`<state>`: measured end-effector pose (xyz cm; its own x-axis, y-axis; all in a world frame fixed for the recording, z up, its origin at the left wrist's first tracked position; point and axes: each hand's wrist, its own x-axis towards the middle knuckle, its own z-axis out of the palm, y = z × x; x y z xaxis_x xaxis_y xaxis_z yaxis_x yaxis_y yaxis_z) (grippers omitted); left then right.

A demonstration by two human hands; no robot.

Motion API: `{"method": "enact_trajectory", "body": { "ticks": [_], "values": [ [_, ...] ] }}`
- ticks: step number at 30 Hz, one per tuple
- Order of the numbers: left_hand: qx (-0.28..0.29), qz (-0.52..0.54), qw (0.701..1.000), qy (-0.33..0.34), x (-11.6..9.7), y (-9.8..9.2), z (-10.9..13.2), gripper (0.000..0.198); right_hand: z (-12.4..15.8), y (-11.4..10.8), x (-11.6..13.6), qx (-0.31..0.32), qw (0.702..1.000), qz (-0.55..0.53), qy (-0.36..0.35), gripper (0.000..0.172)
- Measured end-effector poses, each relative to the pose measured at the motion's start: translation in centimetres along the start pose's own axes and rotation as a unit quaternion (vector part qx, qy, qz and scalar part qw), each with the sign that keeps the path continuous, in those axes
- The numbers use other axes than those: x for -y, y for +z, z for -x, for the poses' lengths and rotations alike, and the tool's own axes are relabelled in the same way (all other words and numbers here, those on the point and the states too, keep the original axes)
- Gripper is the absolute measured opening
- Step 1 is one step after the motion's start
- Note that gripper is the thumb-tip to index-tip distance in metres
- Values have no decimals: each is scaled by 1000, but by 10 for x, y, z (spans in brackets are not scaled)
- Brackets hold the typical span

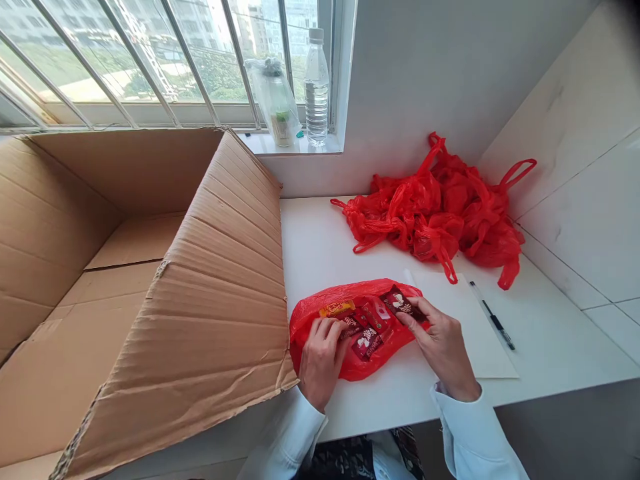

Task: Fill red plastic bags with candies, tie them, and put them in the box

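Observation:
An open red plastic bag (310,307) lies on the white countertop with several small wrapped snacks in it. Between the thumb and fingers of my right hand (445,343) is a dark brown-red snack packet (399,301), at the bag's right side. My left hand (320,360) reaches into the bag's left part with its fingers curled; their tips are beside a dark red packet (351,325), and what they grip is hidden. A maroon packet (367,343), a red packet (376,313) and a yellow-orange packet (337,308) lie between my hands.
On the left stands a large open cardboard box (215,287), its side close to the red bag. Crumpled red plastic bags (435,207) are heaped at the back. White paper (480,340) and a black pen (493,316) lie at right. A water bottle (317,93) and a bagged jar (280,113) stand on the windowsill.

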<state>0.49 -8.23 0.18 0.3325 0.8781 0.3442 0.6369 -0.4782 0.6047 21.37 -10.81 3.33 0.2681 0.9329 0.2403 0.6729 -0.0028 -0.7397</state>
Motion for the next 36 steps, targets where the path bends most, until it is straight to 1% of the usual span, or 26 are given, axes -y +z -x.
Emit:
{"method": "enact_trajectory", "body": {
  "ticks": [3,6,9,12,15,17,20,22,28,34,36],
  "values": [
    [32,-35,999,12,0,5,-4,19,4,4,-1,35,999,-5,-9,20],
    [38,-69,997,8,1,8,-5,22,9,20,-2,84,996,-9,-25,19],
    [18,-102,995,-1,8,6,-1,28,14,32,-6,114,993,-20,-11,19],
    [-17,-122,992,-15,19,5,4,28,17,38,-9,120,991,-51,27,19],
    [-59,-123,990,-27,28,6,6,29,20,39,-10,96,986,-123,60,23],
    [-82,-120,989,-31,31,7,7,31,21,40,-11,44,976,-190,94,27],
    [-95,-115,988,-31,29,8,6,34,21,36,-15,-51,949,-274,145,31],
    [-92,-111,989,-31,25,8,5,34,20,31,-20,-79,936,-302,162,32],
    [-69,-69,995,-31,11,3,0,30,19,14,-26,-56,939,-293,171,34],
    [-96,-15,994,-46,12,2,0,26,19,16,-13,-31,915,-361,176,31],
    [-107,-5,993,-53,14,2,0,26,18,17,-11,-26,915,-362,174,32]
  ]
}}
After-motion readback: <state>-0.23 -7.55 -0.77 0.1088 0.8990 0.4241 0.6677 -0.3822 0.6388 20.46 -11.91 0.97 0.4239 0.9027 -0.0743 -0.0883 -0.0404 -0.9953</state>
